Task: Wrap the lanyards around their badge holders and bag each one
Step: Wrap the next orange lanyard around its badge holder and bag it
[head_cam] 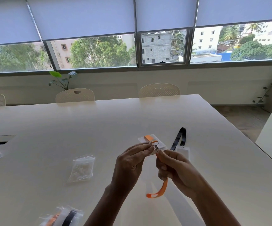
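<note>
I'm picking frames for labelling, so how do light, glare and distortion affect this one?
Head view: daylight from the windows backlights the scene and leaves a soft sheen on the far table; the wide lens bows the window frames and table edge; the left hand, right hand and orange lanyard are readable, though the clip is small and soft.

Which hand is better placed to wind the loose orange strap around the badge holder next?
Right hand: it already grips the orange lanyard, while the left hand steadies the badge holder.
</note>
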`<state>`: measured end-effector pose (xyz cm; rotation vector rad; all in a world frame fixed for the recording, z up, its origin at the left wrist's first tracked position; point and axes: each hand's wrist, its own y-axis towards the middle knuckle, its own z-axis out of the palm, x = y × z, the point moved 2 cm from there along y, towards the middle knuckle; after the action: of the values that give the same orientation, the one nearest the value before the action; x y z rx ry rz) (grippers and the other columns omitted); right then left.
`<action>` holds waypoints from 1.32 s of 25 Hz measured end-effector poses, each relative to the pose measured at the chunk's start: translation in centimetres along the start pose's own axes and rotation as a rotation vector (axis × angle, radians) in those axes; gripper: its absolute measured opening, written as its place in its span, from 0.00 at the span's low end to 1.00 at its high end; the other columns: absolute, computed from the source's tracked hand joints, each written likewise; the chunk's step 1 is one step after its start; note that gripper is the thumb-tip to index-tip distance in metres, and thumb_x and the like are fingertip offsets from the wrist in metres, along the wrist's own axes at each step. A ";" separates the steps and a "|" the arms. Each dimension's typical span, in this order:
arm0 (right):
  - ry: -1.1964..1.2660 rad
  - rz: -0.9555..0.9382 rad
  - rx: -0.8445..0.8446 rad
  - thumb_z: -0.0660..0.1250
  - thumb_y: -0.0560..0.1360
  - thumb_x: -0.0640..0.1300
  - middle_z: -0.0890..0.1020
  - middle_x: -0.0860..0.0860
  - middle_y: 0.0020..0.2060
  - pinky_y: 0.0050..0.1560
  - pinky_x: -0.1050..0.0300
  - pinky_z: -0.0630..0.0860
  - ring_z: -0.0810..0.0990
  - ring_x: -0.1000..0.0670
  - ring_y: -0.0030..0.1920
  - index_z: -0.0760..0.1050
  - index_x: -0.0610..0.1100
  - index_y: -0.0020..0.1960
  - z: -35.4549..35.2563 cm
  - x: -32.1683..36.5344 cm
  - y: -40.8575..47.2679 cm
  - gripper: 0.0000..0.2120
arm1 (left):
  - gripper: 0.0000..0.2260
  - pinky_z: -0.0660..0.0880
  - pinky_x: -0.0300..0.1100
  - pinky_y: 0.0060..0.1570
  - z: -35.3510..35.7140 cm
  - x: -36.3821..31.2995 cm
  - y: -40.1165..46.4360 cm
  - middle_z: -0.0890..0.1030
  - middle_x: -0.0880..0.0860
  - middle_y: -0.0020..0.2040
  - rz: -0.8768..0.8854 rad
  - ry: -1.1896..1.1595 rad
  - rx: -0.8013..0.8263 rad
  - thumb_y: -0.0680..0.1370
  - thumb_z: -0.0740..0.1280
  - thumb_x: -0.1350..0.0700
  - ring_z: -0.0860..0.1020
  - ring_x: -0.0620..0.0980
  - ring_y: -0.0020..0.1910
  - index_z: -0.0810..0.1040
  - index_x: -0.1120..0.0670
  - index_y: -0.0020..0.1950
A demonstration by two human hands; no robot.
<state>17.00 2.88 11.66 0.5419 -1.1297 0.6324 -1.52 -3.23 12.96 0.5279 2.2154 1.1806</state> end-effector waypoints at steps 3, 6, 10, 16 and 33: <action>-0.011 -0.014 -0.046 0.67 0.86 0.52 0.72 0.48 0.33 0.34 0.55 0.72 0.67 0.50 0.29 0.80 0.41 0.43 0.4 -0.1 -0.1 0.19 | 0.12 0.84 0.48 0.64 0.1 -0.3 -0.3 0.87 0.57 0.65 0.015 -0.035 0.018 0.82 0.70 0.61 0.85 0.53 0.68 0.87 0.62 0.64; 0.007 -0.022 -0.063 0.64 0.88 0.48 0.72 0.48 0.31 0.31 0.57 0.72 0.66 0.51 0.28 0.82 0.42 0.42 0.6 -0.2 -0.2 0.19 | 0.12 0.84 0.49 0.65 0.3 0.0 -0.7 0.85 0.57 0.68 -0.023 -0.074 -0.005 0.81 0.71 0.67 0.83 0.52 0.71 0.87 0.62 0.63; 0.028 -0.025 -0.087 0.65 0.86 0.47 0.71 0.47 0.30 0.30 0.58 0.69 0.65 0.51 0.27 0.81 0.41 0.43 0.5 -0.3 -0.4 0.17 | 0.16 0.79 0.44 0.71 0.1 -0.1 -0.7 0.82 0.54 0.74 -0.214 -0.104 -0.160 0.82 0.70 0.70 0.77 0.50 0.77 0.84 0.60 0.68; -0.035 -0.004 -0.099 0.71 0.81 0.52 0.67 0.48 0.29 0.29 0.55 0.56 0.59 0.52 0.27 0.75 0.37 0.44 1.1 -1.0 -0.6 0.18 | 0.33 0.83 0.44 0.64 0.1 0.2 0.2 0.83 0.50 0.72 -0.930 -0.543 -0.107 0.80 0.71 0.48 0.84 0.45 0.69 0.66 0.44 0.84; -0.075 0.088 -0.077 0.65 0.86 0.61 0.66 0.50 0.33 0.34 0.54 0.58 0.61 0.51 0.32 0.85 0.40 0.64 0.7 -1.1 -1.3 0.26 | 0.22 0.83 0.36 0.62 -1.1 -1.7 0.1 0.83 0.44 0.67 -0.331 -0.137 -0.027 0.83 0.70 0.67 0.84 0.35 0.62 0.78 0.54 0.76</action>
<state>17.15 1.27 10.77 0.4550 -1.2492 0.6466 -0.89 -4.80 14.07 0.2111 2.0684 0.9688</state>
